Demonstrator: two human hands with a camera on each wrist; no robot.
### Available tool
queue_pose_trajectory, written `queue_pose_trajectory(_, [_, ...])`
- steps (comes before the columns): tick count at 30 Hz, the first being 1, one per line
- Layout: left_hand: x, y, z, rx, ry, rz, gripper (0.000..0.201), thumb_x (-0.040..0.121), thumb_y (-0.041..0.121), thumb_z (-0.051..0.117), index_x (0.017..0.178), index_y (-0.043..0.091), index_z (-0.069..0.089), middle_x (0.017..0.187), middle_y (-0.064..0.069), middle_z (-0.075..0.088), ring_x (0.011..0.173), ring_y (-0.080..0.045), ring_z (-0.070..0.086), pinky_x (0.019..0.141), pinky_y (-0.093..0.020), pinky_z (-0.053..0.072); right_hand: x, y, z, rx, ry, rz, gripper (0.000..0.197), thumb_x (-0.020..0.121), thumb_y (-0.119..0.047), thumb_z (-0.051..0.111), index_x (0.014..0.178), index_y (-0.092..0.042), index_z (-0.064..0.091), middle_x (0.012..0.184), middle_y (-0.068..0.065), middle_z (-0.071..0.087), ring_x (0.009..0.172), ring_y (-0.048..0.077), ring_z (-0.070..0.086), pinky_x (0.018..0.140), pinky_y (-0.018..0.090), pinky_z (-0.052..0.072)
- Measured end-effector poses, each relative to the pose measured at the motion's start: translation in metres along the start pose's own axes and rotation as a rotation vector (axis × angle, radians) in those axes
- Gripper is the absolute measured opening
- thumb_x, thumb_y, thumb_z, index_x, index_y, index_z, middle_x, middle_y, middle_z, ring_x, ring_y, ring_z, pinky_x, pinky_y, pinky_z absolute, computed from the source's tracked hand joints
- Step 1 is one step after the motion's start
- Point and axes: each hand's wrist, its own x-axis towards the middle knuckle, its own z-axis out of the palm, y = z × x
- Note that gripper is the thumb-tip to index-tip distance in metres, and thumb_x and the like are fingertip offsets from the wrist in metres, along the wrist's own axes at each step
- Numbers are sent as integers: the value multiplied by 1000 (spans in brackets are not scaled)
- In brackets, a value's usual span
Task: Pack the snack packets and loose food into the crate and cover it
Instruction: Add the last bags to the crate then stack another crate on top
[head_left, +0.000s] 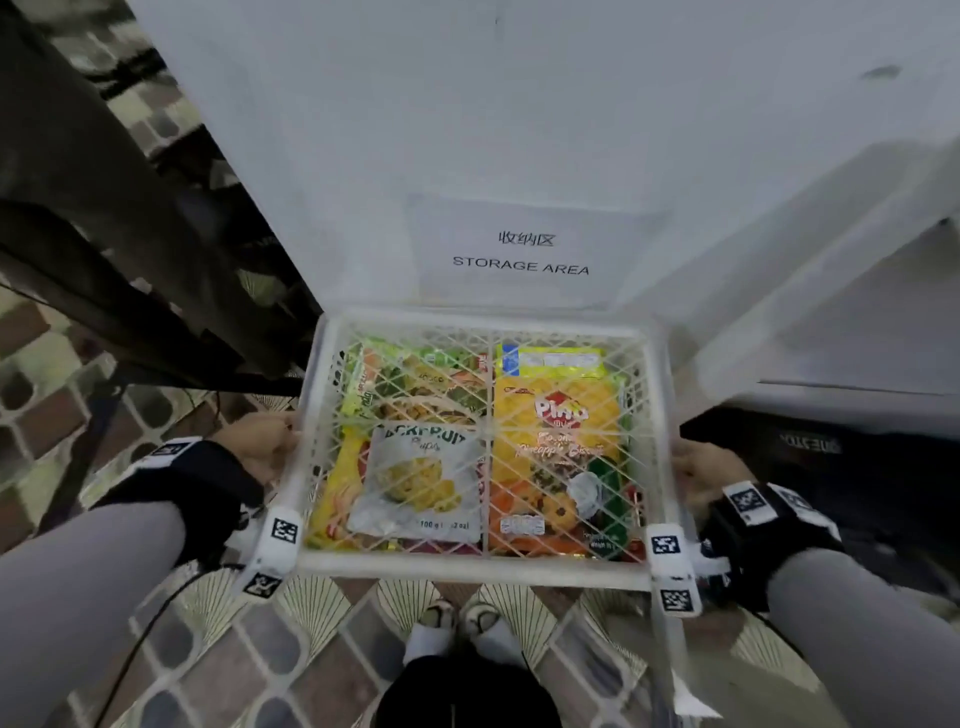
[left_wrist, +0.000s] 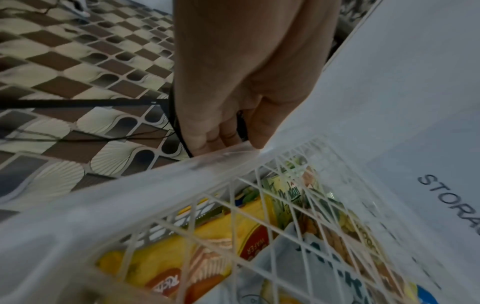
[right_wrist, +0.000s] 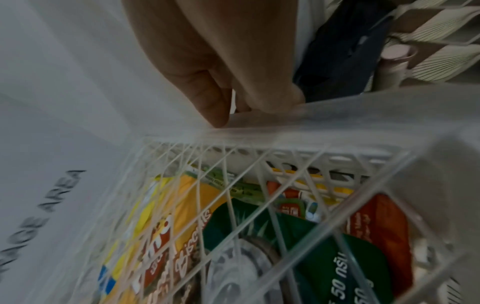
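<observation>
A white plastic crate (head_left: 483, 564) with a lattice lid (head_left: 488, 364) over it is held in the air at the near edge of a white table (head_left: 467, 130). Through the lattice I see snack packets: a grey jackfruit pouch (head_left: 415, 483), a yellow pineapple biscuit pack (head_left: 558, 431), and a green packet (head_left: 415, 384). My left hand (head_left: 265, 447) grips the crate's left rim (left_wrist: 182, 170), fingers curled under it. My right hand (head_left: 701, 467) grips the right rim (right_wrist: 337, 119) the same way. In the wrist views the packets (left_wrist: 233, 236) (right_wrist: 182, 216) lie under the lid.
A paper label reading STORAGE AREA (head_left: 519, 254) lies on the table just beyond the crate. A black case (head_left: 831, 457) sits to the right, dark fabric (head_left: 104, 234) hangs to the left. Patterned tile floor (head_left: 311, 665) and my feet (head_left: 457, 623) are below.
</observation>
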Motion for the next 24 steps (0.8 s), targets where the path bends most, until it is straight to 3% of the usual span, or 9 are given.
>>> queue_pose_trajectory(2, [23, -3, 10, -4, -41, -18, 24, 99, -3, 32, 105, 3, 55, 71, -12, 64, 46, -15, 64, 40, -22, 51, 20, 12, 6, 46, 19, 41, 25, 91, -6, 53, 113, 3, 61, 111, 23, 61, 102, 39, 59, 100, 51, 44])
queue_pose_trajectory(4, [42, -8, 19, 8, -73, -19, 21, 100, 3, 35, 98, 5, 56, 70, -11, 64, 46, -13, 63, 42, -19, 50, 37, 23, 12, 57, 22, 63, 27, 91, -3, 52, 116, 4, 60, 116, 27, 59, 110, 40, 57, 101, 54, 42])
queue_pose_trajectory(7, [72, -15, 30, -20, -111, -50, 23, 99, 5, 36, 109, 6, 57, 88, -15, 63, 78, -24, 63, 74, -31, 51, 61, 29, 24, 71, 60, 72, 22, 91, -4, 53, 108, 5, 63, 103, 26, 62, 104, 38, 59, 98, 50, 45])
queue_pose_trajectory(12, [110, -19, 47, 2, -142, -20, 33, 97, -6, 33, 124, 0, 51, 114, -20, 50, 103, -34, 49, 100, -45, 37, 101, 37, 40, 106, 108, 60, 17, 88, -3, 56, 102, -5, 66, 81, 13, 62, 70, 24, 58, 74, 38, 50])
queue_pose_trajectory(15, [124, -19, 51, 44, -152, -5, 37, 99, -2, 33, 132, 1, 48, 123, -25, 53, 115, -41, 50, 109, -49, 32, 121, 44, 45, 85, 118, 91, 23, 87, -10, 58, 104, 1, 67, 95, 19, 66, 86, 30, 61, 94, 44, 48])
queue_pose_trajectory(17, [135, -23, 52, 39, -137, -7, 35, 99, 0, 34, 131, 2, 50, 119, -25, 56, 111, -41, 54, 103, -46, 40, 132, 49, 47, 41, 104, 80, 31, 90, -13, 54, 116, 3, 62, 117, 22, 61, 94, 25, 56, 99, 45, 44])
queue_pose_trajectory(19, [143, -28, 51, 28, -111, 9, 34, 98, -1, 35, 127, 0, 52, 103, -20, 59, 89, -33, 61, 81, -38, 49, 142, 53, 50, -26, 95, 47, 37, 94, -14, 48, 126, 4, 54, 128, 22, 56, 95, 21, 49, 97, 43, 43])
queue_pose_trajectory(21, [148, -35, 49, 9, -82, 15, 35, 98, -4, 33, 128, -2, 50, 100, -18, 57, 78, -26, 57, 68, -33, 43, 147, 55, 53, -80, 98, 20, 38, 94, -10, 47, 130, 3, 50, 124, 19, 56, 101, 23, 51, 91, 38, 43])
queue_pose_trajectory(24, [153, -40, 46, -15, -52, 7, 41, 94, -12, 29, 131, -5, 45, 93, -16, 61, 67, -20, 60, 62, -28, 39, 149, 49, 55, -189, 134, -14, 37, 92, -2, 48, 130, -2, 53, 133, 19, 53, 115, 28, 55, 80, 26, 40])
